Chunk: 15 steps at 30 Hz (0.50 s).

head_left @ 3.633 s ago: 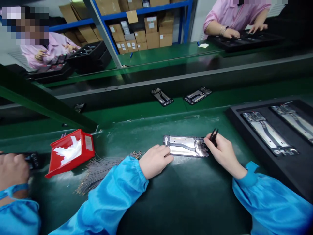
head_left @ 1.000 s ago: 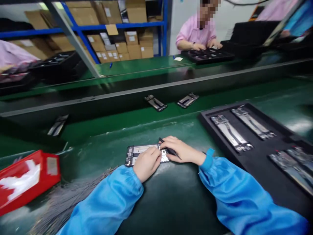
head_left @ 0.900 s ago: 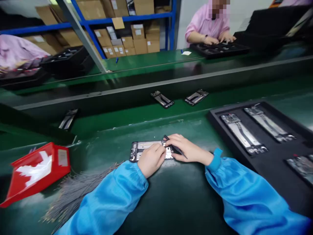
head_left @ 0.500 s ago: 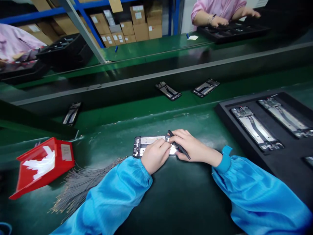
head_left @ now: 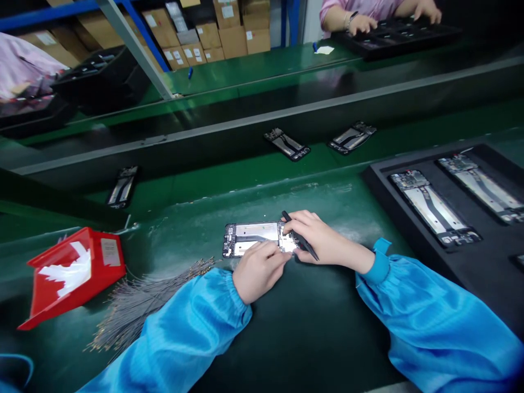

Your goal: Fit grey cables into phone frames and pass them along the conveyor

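The left and right sleeves, both blue, enter from the near edge over a green work surface (head_left: 311, 316). The left hand (head_left: 258, 272) rests palm down, fingers bent together at the near edge of a phone chassis (head_left: 254, 232); whether the fingertips pinch a part cannot be determined. The right hand (head_left: 321, 237) grips a slim black tool (head_left: 306, 245) — held aslant, upper left to lower right — with the fingers at the board end of the chassis. The chassis lies flat on the work surface, interior up, between the hands. Its long axis runs left to right: the bright board end points right, the dark end left, and a dark ribbon follows its length. To the left lie a bundle of thin grey cables (head_left: 141, 305) and a red bin (head_left: 90, 285) containing white strips (head_left: 73, 273). To the right, a black tray (head_left: 462, 278) holds similar units, long axes oblique. Beyond, three further units (head_left: 287, 144) lie on a green strip (head_left: 229, 177) before a grey rail (head_left: 229, 126). Past the rail — a second green bench (head_left: 254, 68), a co-worker's hands (head_left: 362, 23) at a dark tray (head_left: 401, 46), and blue shelving (head_left: 291, 24) with cartons (head_left: 233, 41).
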Tool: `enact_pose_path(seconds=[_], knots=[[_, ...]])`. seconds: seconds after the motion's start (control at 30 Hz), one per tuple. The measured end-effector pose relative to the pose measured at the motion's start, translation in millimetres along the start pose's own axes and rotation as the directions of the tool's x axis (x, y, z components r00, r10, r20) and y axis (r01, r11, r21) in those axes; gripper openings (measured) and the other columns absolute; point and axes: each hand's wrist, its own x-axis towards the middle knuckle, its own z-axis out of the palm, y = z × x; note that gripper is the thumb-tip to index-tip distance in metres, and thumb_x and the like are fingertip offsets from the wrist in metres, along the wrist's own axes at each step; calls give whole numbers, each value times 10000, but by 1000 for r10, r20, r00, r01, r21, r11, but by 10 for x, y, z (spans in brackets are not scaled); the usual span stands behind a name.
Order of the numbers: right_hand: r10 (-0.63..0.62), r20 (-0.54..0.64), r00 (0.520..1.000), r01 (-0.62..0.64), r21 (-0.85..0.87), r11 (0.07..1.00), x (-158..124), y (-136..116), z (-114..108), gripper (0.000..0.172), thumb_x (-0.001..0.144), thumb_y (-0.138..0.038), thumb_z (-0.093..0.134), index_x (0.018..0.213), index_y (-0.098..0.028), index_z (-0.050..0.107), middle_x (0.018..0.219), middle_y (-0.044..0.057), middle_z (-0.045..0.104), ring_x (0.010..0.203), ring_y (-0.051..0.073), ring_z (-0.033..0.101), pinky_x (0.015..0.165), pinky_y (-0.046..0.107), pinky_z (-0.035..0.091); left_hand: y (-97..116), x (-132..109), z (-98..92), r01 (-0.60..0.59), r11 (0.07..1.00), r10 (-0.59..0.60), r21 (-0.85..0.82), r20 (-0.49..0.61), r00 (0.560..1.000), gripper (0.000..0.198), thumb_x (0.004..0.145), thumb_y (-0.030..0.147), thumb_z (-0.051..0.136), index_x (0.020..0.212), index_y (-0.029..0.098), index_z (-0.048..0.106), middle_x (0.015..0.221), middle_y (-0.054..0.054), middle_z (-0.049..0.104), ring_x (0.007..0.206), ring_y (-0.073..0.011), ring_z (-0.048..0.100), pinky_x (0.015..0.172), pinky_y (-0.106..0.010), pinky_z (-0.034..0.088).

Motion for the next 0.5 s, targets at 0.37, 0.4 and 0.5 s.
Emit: enact_pose_path(seconds=[0.37,0.4,0.5], knots=[[53,54,997,-49,-63,997,92,-71,-27,393,619,-157,556,1003,-185,479,1091,110,464,971,262,403,775,372,350,1,43,-11,-78,986,69,145,66,995,229,859,161,391,921,175,610,724,-31,521,690,-153,465,599,-268,382],[49,53,997,-46,-60,997,92,-64,-24,394,619,-156,554,1004,-185,477,1093,110,463,971,261,403,776,372,349,-10,46,-25,-91,984,80,153,78,994,230,861,166,389,927,179,609,728,-31,523,698,-154,468,608,-269,386],[32,52,998,-29,-44,999,79,-28,-21,388,630,-155,548,1008,-187,473,1091,108,465,975,260,402,782,370,344,-93,30,-98,-143,981,130,131,103,986,239,868,179,390,983,186,601,739,-29,529,713,-149,474,639,-264,403]])
